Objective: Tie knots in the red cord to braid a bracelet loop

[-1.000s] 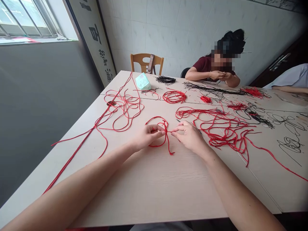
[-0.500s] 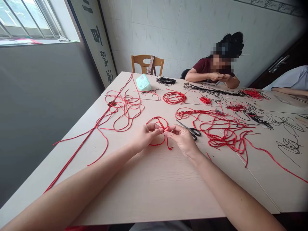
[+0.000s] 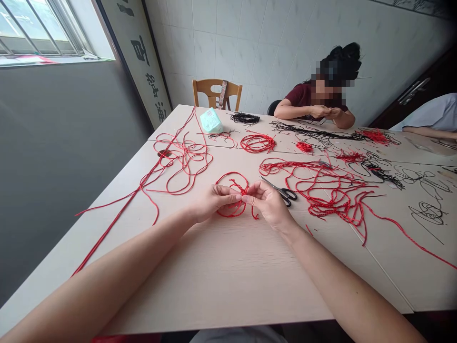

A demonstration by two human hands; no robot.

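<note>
My left hand point(image 3: 214, 202) and my right hand point(image 3: 269, 202) meet over the middle of the pale wooden table point(image 3: 228, 286). Both pinch a short braided red cord point(image 3: 233, 183) that loops away from the fingertips and back under them, with a loose end hanging near my right thumb. Black-handled scissors point(image 3: 283, 191) lie just beyond my right hand.
Loose red string point(image 3: 178, 164) sprawls to the left, a tangle of red cord point(image 3: 332, 193) to the right, a coiled red bundle point(image 3: 257, 143) and a green tissue pack point(image 3: 211, 121) farther back. A person point(image 3: 317, 102) sits across, working with black cords point(image 3: 314, 133). A wooden chair point(image 3: 216, 93) stands behind.
My hands have drawn closer together and the cord has gathered into a tighter loop between them. My right hand shifted left, uncovering the scissors.
</note>
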